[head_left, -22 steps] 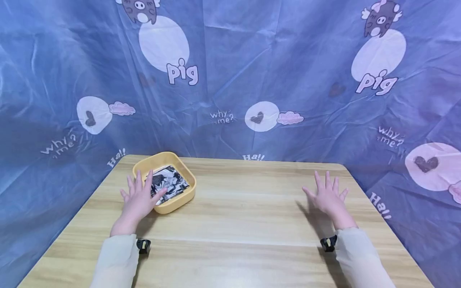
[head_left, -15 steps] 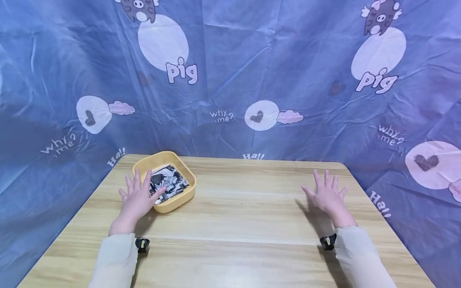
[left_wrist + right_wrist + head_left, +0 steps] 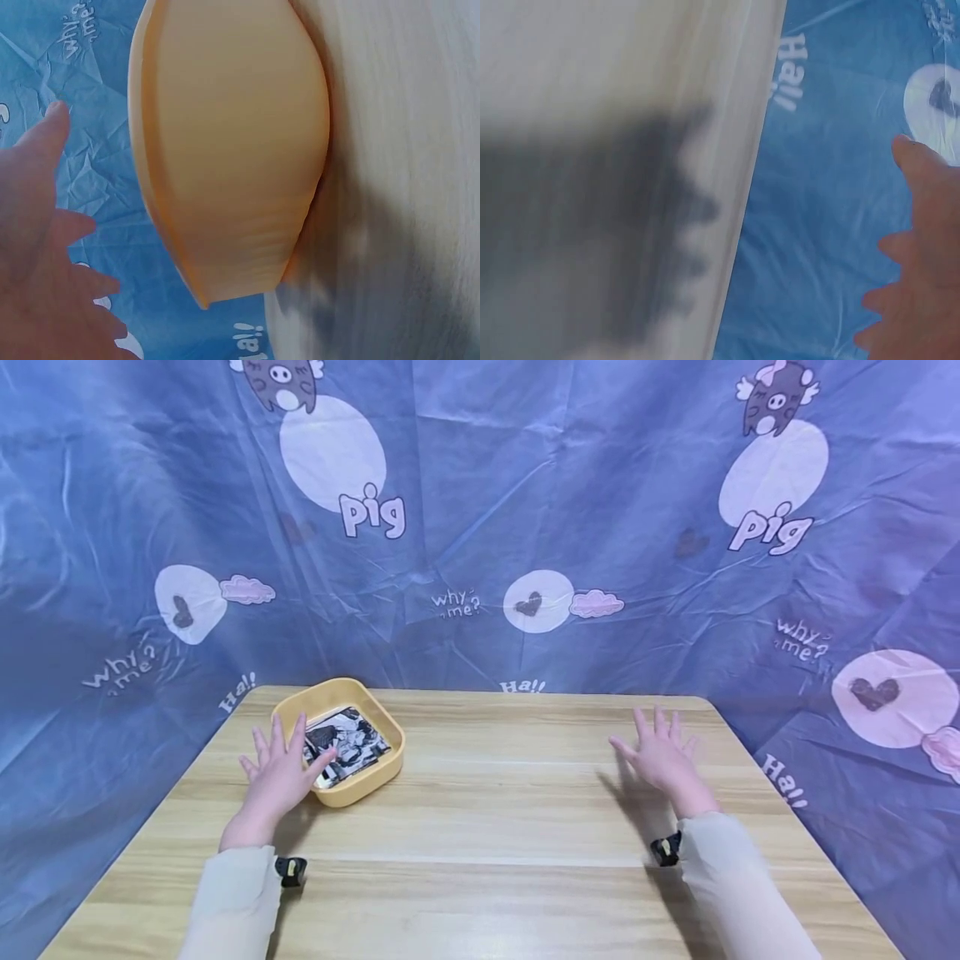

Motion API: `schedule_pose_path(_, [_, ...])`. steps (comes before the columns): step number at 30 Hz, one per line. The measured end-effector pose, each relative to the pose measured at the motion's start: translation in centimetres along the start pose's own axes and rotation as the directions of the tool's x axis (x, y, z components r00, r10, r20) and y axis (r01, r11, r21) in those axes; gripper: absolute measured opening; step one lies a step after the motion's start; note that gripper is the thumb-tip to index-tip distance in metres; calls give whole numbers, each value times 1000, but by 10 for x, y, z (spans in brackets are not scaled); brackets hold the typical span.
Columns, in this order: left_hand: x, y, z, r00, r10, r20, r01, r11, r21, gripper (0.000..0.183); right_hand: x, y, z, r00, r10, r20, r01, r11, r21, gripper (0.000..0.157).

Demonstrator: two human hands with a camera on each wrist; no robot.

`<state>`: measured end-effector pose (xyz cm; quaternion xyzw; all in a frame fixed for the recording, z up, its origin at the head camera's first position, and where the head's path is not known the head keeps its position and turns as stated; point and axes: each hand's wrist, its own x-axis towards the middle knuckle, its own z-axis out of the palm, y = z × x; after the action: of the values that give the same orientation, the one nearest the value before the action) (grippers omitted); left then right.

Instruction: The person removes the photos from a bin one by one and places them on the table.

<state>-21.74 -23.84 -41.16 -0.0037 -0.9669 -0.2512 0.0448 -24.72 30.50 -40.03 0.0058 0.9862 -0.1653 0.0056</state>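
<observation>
My left hand (image 3: 273, 781), fingers spread, hovers beside a yellow square tray with rounded corners (image 3: 393, 760) at the table's back left. Its fingers and thumb overlap the tray's near left rim in the head view. Inside the tray lie flat black-and-white printed pieces (image 3: 352, 743), partly hidden by the thumb. In the left wrist view the tray's outer wall (image 3: 232, 135) fills the middle, with the left hand (image 3: 45, 247) apart from it. Over the table's right side my right hand (image 3: 663, 764) is spread too, holding nothing, and its shadow falls on the wood.
The light wooden table (image 3: 480, 827) has rounded back corners. A blue cloth (image 3: 465, 510) printed with pigs and words hangs behind and along both sides. Each wrist wears a small black device, such as the left one (image 3: 291, 870).
My right hand has shifted slightly left and away from me. The left hand stays spread beside the tray, and the whole head view has drifted a little.
</observation>
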Motion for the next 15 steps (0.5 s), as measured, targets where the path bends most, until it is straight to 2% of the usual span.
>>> schedule_pose_path(5, [2,-2,1,999,-36,16,37,998,-55,96,24,-36,10,998,-69,11,69,998,14,91])
schedule_pose_path(9, [5,-2,3,997,-66,31,70,990,-126,95,43,-80,26,989,-148,12,146,985,97,84])
schedule_pose_path(12, [6,-2,4,996,-84,30,89,977,-196,95,56,-120,40,975,-221,17,212,952,222,77])
schedule_pose_path(15, [7,-1,6,995,-98,25,101,954,-282,95,66,-159,57,960,-277,35,248,902,355,72])
